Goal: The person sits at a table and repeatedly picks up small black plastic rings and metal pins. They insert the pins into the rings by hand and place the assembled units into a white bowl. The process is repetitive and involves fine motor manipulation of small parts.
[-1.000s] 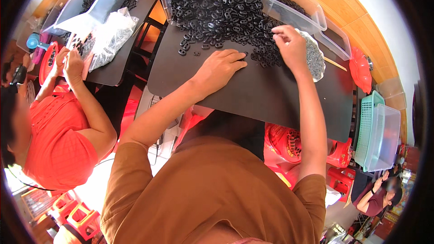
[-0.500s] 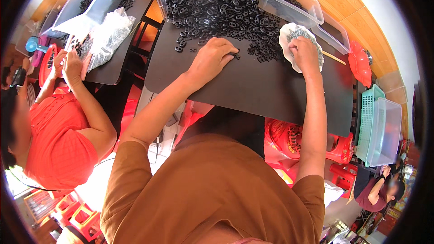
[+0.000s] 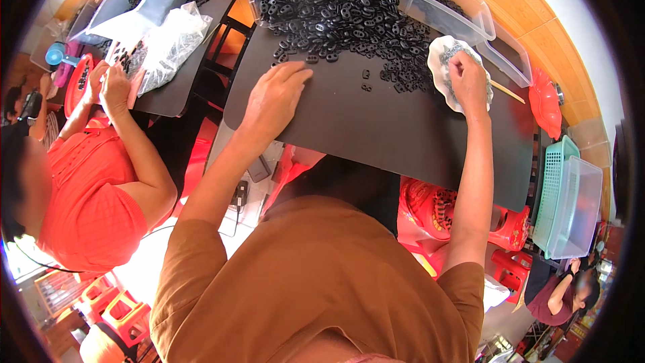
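My left hand (image 3: 277, 97) is over the dark table at the front left of a heap of small black plastic pieces with two holes (image 3: 329, 3). Its fingers are stretched out, the tips close to a few loose pieces, and I see nothing held. My right hand (image 3: 470, 82) reaches over a white scalloped bowl (image 3: 438, 81) of small grey metal-looking bits. Its fingers are bent together in a pinch; whatever they hold is hidden. Two small black pieces (image 3: 366, 81) lie apart between the hands, left of a flatter cluster of black pieces (image 3: 406, 74).
Clear plastic bins (image 3: 463, 17) stand at the back right. A wooden stick (image 3: 508, 92) pokes out beside the bowl, near a red scalloped dish (image 3: 545, 103). Green and clear baskets (image 3: 554, 195) are at the right. A co-worker in red (image 3: 94, 195) handles pieces at the left table.
My left hand has moved left, away from the small black pieces at the middle, and its fingers have straightened. My right hand stays at the bowl. The whole view has shifted slightly.
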Demonstrator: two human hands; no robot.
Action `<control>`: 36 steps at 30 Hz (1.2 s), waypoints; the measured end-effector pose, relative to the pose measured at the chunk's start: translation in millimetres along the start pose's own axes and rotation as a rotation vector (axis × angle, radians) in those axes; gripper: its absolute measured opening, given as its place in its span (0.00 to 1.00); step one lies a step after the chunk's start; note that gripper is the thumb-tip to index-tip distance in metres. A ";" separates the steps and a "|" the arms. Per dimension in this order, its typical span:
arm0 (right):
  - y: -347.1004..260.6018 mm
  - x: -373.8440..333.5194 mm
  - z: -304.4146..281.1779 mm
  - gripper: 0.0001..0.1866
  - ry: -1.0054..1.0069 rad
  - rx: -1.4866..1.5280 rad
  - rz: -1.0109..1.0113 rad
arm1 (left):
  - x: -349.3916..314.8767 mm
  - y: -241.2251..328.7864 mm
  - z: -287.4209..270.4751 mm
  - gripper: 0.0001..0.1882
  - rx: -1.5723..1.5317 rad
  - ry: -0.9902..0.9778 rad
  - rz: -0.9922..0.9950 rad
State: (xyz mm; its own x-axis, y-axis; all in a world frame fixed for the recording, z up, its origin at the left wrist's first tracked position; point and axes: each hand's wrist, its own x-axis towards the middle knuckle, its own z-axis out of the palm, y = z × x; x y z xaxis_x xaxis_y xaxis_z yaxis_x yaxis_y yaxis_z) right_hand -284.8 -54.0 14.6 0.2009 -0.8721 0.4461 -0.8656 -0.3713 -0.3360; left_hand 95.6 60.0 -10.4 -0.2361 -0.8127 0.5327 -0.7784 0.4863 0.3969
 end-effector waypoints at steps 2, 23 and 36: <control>-8.5 0.5 2.8 0.03 0.059 0.066 0.018 | -0.6 1.0 5.6 0.13 -0.015 -0.017 0.014; -52.1 -9.3 22.9 0.03 -0.017 0.799 0.186 | 66.7 22.4 62.6 0.08 -0.291 -0.277 0.038; -89.1 -10.9 51.7 0.03 -0.181 1.065 0.116 | 81.6 27.6 63.7 0.07 -0.817 -0.348 -0.334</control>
State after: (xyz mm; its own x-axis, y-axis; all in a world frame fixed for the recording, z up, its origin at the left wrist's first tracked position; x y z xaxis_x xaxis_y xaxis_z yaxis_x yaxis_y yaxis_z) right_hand -186.2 -27.9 -3.2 0.2837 -0.9213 0.2659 -0.0592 -0.2936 -0.9541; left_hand 17.8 -13.3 -3.6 -0.3372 -0.9365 0.0964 -0.2199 0.1779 0.9591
